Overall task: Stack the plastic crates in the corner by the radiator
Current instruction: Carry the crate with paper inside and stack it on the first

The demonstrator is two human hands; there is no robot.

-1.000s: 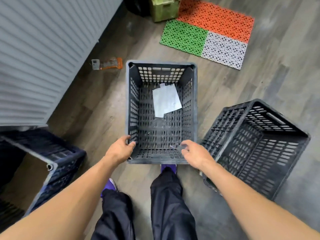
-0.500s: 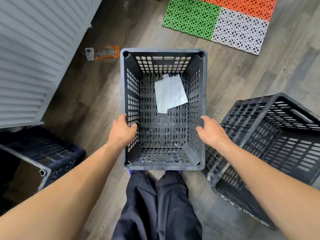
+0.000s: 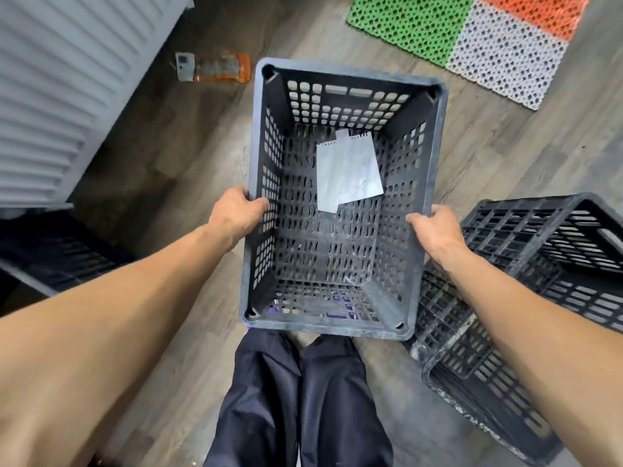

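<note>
Carrying step: left hand [image 3: 236,214] and right hand [image 3: 435,230], fingers curled over opposite rims, hold the black crate [image 3: 350,96] dead centre. Next, probably, a swing to nine o'clock, onto the corner crate [image 3: 50,261] by the radiator [image 3: 50,96].

Likely indoor storage or utility room: white ribbed radiator [image 3: 50,96], grey wood-look plank floor [image 3: 188,156] below it, 3 dark plastic crates [image 3: 337,79] near it, perforated mat tiles [image 3: 472,35] in 3 colours well apart from it.
</note>
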